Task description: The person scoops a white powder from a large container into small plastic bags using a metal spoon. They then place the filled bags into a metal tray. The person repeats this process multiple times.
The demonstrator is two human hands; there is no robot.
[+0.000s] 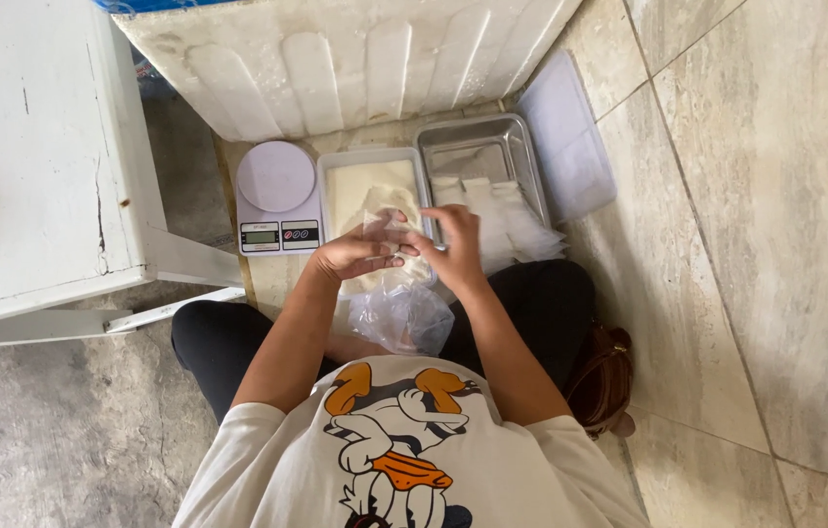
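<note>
A person sits cross-legged on a tiled floor, seen from above. Both hands meet over a white rectangular plastic tub (372, 164) filled with pale dough or powder. The left hand (355, 256) and right hand (451, 244) each pinch the edges of a small clear plastic bag (387, 231), fingers closed on the thin film, holding it just above the tub's near end. A crumpled heap of clear plastic bags (402, 318) lies in the lap, near the body. Left of the tub stands a white digital kitchen scale with a round platform (277, 196). Right of the tub, a shiny steel rectangular tray (480, 147) holds filled packets.
</note>
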